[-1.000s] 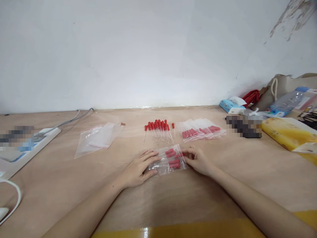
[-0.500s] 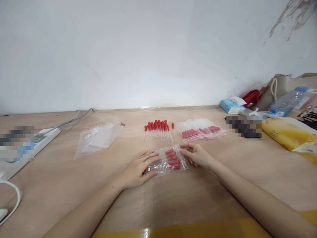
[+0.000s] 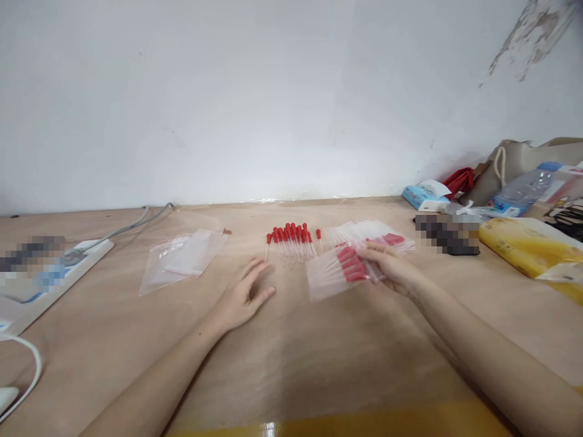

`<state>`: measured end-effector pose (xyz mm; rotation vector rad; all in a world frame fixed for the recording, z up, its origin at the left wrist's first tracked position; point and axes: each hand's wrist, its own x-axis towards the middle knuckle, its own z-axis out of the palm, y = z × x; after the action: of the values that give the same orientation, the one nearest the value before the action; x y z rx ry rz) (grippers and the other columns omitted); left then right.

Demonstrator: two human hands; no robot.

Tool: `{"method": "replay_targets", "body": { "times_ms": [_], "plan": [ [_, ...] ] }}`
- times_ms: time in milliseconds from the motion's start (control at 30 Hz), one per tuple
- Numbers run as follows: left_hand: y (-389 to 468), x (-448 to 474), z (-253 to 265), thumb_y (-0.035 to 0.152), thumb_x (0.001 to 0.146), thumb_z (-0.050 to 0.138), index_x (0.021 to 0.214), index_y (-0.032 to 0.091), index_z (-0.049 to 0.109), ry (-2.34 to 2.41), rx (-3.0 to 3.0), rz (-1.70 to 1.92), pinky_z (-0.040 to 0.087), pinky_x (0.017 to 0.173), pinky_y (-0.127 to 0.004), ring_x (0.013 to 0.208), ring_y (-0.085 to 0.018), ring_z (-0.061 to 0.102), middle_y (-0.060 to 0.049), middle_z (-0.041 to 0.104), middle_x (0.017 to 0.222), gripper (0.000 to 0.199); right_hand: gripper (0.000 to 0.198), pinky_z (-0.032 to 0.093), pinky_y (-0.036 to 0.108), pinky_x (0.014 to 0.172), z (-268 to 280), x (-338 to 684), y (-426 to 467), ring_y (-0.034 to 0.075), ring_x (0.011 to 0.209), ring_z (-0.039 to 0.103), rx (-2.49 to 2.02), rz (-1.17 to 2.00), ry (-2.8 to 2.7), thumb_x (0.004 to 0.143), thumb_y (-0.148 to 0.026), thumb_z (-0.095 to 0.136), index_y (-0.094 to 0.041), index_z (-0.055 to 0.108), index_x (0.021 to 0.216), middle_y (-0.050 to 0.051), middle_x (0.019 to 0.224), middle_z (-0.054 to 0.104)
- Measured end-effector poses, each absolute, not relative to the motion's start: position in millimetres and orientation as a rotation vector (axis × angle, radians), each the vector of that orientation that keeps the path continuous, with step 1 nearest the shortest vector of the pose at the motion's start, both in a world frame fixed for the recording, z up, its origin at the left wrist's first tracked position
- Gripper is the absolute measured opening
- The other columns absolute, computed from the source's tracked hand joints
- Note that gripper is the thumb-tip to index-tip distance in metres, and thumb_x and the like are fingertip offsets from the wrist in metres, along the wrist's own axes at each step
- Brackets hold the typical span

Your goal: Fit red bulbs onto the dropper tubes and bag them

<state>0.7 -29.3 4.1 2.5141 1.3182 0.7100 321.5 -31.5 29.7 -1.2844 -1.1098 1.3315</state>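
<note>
My right hand (image 3: pixel 387 264) pinches the sealed edge of a clear zip bag (image 3: pixel 325 276) and holds it raised over the table. Inside the bag lie several droppers with red rubber bulbs (image 3: pixel 353 265). My left hand (image 3: pixel 246 294) hovers near the middle with its fingers apart and nothing in it. Beyond the hands, loose glass droppers (image 3: pixel 291 237) with red bulbs lie in a cluster, one a little apart on the right. Filled zip bags (image 3: pixel 378 232) are stacked behind my right hand, partly hidden by it. Flat zip bags (image 3: pixel 182 255) without droppers lie on the left.
At the left edge is a white power strip (image 3: pixel 59 285) with cables. Along the right are a blue tissue pack (image 3: pixel 423 197), a partly blurred dark object (image 3: pixel 460 246), a yellow pack (image 3: pixel 523 237), a plastic bottle (image 3: pixel 526 188) and a beige bag (image 3: pixel 523 155). A wall stands behind the table.
The dropper-filled bag has been lifted off the table and carried right by my right hand. My left hand has let go of it and drawn back to the left.
</note>
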Motion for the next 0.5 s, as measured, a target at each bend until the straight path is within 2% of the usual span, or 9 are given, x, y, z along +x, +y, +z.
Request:
{"method": "replay_targets", "body": {
  "times_ms": [67, 133, 267, 400, 500],
  "plan": [
    [-16, -15, 2, 0.045, 0.084, 0.042, 0.123, 0.02, 0.044, 1.624, 2.609, 0.71, 0.017, 0.106, -0.046, 0.13, -0.026, 0.022, -0.009, 0.036, 0.136, 0.047, 0.019, 0.04, 0.021, 0.037, 34, 333, -18, 0.01, 0.042, 0.049, -1.31, 1.13, -1.048, 0.067, -0.033, 0.059, -0.019, 0.047, 0.065, -0.002, 0.054, 0.053],
    [-4, -33, 0, 0.045, 0.085, 0.038, 0.124, 0.016, 0.044, 2.007, 2.537, 0.717, 0.016, 0.105, -0.048, 0.13, -0.028, 0.02, -0.013, 0.035, 0.136, 0.049, 0.019, 0.043, 0.022, 0.039, 33, 337, -4, 0.01, 0.044, 0.05, -1.284, 0.96, -1.01, 0.069, -0.034, 0.058, -0.02, 0.045, 0.067, -0.004, 0.054, 0.052],
    [14, -70, -4, 0.043, 0.087, 0.032, 0.127, 0.014, 0.041, 2.418, 2.357, 0.634, 0.012, 0.103, -0.052, 0.131, -0.03, 0.017, -0.015, 0.033, 0.137, 0.05, 0.021, 0.049, 0.027, 0.045, 16, 325, 13, 0.013, 0.047, 0.055, -1.261, 0.899, -0.927, 0.07, -0.033, 0.059, -0.022, 0.041, 0.07, -0.005, 0.054, 0.051],
    [24, -93, -9, 0.044, 0.087, 0.028, 0.129, 0.017, 0.04, 2.478, 2.178, 0.452, 0.02, 0.099, -0.055, 0.127, -0.032, 0.025, -0.014, 0.033, 0.137, 0.05, 0.029, 0.047, 0.029, 0.043, -5, 313, 8, 0.014, 0.044, 0.054, -1.355, 0.911, -0.908, 0.067, -0.039, 0.062, -0.022, 0.039, 0.065, -0.002, 0.051, 0.051],
    [29, -99, -10, 0.038, 0.088, 0.027, 0.126, 0.015, 0.043, 2.424, 2.175, 0.328, 0.028, 0.095, -0.051, 0.123, -0.03, 0.034, -0.014, 0.04, 0.133, 0.048, 0.037, 0.043, 0.028, 0.043, -10, 318, -2, 0.014, 0.044, 0.05, -1.576, 0.582, -1.02, 0.06, -0.048, 0.065, -0.021, 0.039, 0.062, -0.003, 0.048, 0.048]
  ]
}}
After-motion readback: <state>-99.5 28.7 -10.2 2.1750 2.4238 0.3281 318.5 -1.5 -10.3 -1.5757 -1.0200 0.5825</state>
